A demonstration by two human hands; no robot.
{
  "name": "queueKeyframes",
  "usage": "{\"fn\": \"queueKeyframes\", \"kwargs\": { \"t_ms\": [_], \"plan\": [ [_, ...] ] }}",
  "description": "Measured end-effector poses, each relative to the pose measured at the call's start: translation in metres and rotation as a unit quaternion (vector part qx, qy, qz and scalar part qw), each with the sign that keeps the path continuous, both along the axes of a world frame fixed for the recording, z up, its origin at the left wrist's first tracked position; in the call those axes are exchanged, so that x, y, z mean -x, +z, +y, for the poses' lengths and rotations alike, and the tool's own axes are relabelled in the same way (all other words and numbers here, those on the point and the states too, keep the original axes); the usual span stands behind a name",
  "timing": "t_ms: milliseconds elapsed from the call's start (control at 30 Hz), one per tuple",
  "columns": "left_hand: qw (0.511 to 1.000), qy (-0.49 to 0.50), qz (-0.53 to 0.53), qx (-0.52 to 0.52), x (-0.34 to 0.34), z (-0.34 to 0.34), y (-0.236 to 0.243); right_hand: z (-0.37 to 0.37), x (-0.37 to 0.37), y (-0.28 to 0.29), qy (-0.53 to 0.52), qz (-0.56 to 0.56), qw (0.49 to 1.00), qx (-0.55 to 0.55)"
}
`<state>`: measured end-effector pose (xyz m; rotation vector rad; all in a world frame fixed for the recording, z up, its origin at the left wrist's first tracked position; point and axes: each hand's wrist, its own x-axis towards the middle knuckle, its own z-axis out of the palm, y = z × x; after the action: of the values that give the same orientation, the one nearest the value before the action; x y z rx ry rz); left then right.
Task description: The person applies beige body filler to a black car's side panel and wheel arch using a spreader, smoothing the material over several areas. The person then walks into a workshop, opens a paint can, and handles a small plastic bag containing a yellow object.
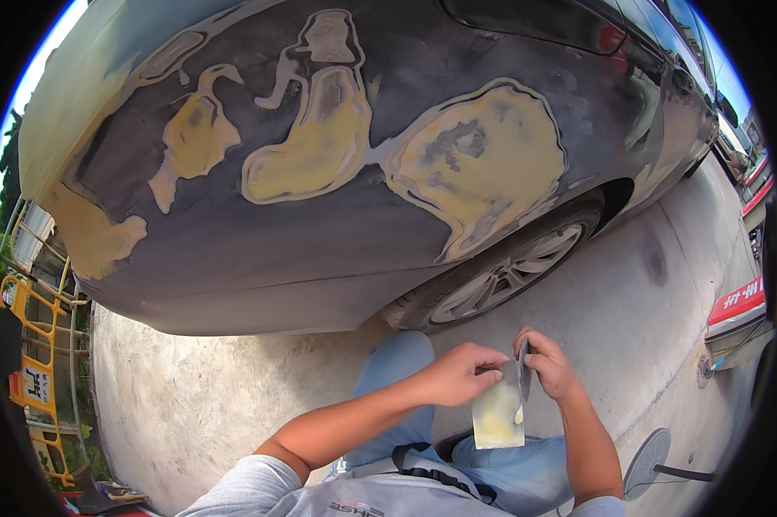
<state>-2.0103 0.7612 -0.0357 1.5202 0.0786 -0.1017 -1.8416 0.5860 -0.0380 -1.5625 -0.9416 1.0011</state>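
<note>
The work in hand looks like readying body filler: the left hand (468,375) appears closed on the upper edge of a flat plate (496,422) smeared with yellow, while the right hand (546,369) pinches a thin dark blade (524,369) upright at the plate's right side. Both pieces are held over the person's lap, below the car's rear wheel (509,277) and apart from the dark body panel (259,250), which carries several cream and yellow filler patches (492,164). My judgement is that the next move calls for a steady plate and a flat, light stroke of the blade to gather or tidy the filler before reaching toward the panel. The blade shows almost edge-on, so its true shape is unclear, and whether it touches the plate cannot be told; the left fingertips hide the plate's top corner. A small pale lump (519,416) near its right edge may be filler. The fisheye rim cuts off the car's front and a red object (737,308) at far right.
</note>
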Motion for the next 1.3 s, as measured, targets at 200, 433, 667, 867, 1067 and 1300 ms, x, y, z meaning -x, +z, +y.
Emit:
{"fn": "queueKeyframes", "kwargs": {
  "t_ms": [200,433,667,867,1067,1300],
  "plan": [
    [0.951,0.294,-0.059,0.077,0.021,0.014,0.008,-0.023,-0.002,-0.021,-0.306,0.176,0.934,-0.058],
    [0.922,0.375,-0.092,-0.014,0.018,0.005,0.007,0.008,0.033,0.010,-0.388,0.192,0.876,-0.212],
    [0.950,0.207,-0.167,-0.164,0.014,0.006,0.014,0.028,0.052,0.002,-0.356,0.153,0.893,-0.231],
    [0.950,0.134,-0.077,-0.270,0.031,0.012,-0.034,0.043,0.049,0.053,-0.331,0.018,0.911,-0.244],
    [0.961,0.178,0.013,-0.212,0.044,0.025,-0.128,0.092,0.020,0.147,-0.123,-0.710,0.619,-0.312],
    [0.957,0.253,0.024,-0.140,0.055,0.025,-0.173,0.175,0.015,0.183,-0.102,-0.760,0.530,-0.362]
  ]
}}
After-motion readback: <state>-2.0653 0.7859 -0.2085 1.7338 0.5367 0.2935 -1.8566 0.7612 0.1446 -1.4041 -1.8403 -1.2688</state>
